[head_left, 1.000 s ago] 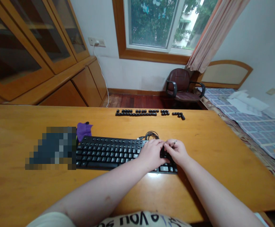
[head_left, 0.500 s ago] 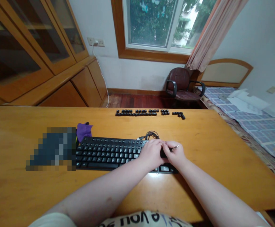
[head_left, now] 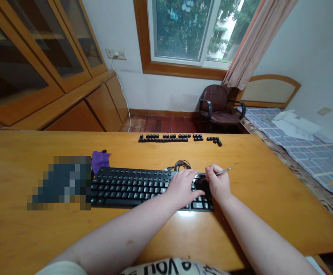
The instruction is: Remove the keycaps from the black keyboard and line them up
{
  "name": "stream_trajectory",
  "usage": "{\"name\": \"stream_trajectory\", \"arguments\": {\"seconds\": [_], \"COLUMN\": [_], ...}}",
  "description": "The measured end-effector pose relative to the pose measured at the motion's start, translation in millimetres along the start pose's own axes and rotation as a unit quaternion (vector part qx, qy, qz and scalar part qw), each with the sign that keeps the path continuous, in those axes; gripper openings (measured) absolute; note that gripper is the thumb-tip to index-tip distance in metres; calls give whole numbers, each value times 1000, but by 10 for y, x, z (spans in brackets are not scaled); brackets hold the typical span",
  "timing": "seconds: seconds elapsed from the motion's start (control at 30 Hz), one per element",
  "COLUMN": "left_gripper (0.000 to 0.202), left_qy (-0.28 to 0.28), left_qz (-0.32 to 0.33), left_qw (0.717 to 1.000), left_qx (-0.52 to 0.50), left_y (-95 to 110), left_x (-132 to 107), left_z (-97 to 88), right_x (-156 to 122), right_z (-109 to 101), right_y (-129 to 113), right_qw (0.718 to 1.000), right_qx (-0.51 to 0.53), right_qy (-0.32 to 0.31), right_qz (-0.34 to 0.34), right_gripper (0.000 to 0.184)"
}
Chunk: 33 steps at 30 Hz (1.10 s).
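A black keyboard (head_left: 126,187) lies on the wooden table. Over its right part rests my left hand (head_left: 182,189), thumb spread away from the fingers and nothing visible in its grasp. My right hand (head_left: 218,185) is closed around a thin metal tool (head_left: 225,171), slim like a rod. The tool's near end points down at the number pad area, where several keys appear to be off, and its far end sticks out to the upper right. Keys under my left palm are hidden. Behind the keyboard sits a coiled black cable (head_left: 182,164).
Rows of loose black keycaps (head_left: 166,139) line the table's far edge. At the keyboard's left are a purple cloth (head_left: 100,161) and a pixelated dark object (head_left: 63,183). Beyond the table stand an office chair (head_left: 216,103), a bed (head_left: 303,141) and a wooden cabinet (head_left: 77,88).
My hands have drawn apart: the right moved slightly right with the thin metal tool, now showing more of its length. My left thumb has spread, uncovering part of the number pad.
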State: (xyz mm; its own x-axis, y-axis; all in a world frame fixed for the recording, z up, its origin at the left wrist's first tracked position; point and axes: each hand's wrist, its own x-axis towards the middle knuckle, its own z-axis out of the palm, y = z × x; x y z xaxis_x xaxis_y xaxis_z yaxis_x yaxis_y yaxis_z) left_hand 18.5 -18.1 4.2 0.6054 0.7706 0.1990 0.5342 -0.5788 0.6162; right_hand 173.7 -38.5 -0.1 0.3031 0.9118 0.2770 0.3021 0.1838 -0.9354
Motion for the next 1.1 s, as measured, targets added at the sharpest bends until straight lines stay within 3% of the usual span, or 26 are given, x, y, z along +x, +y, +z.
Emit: {"name": "stream_trajectory", "arguments": {"seconds": [0.3,0.5,1.1], "left_gripper": [25,20,18], "left_qy": [35,60,89], "left_qz": [17,1,36], "left_qw": [997,995,989], "left_qx": [-62,-81,-113], "left_y": [-28,-26,-41], "left_x": [-3,10,-15], "left_z": [13,8,48], "right_x": [4,-4,-1], "right_z": [-6,-1,30], "right_y": [55,46,-43], "right_qw": [991,993,985], "right_qx": [121,104,155], "right_qy": [-42,-57,-56], "right_qz": [28,10,42], "right_gripper": [43,48,48]}}
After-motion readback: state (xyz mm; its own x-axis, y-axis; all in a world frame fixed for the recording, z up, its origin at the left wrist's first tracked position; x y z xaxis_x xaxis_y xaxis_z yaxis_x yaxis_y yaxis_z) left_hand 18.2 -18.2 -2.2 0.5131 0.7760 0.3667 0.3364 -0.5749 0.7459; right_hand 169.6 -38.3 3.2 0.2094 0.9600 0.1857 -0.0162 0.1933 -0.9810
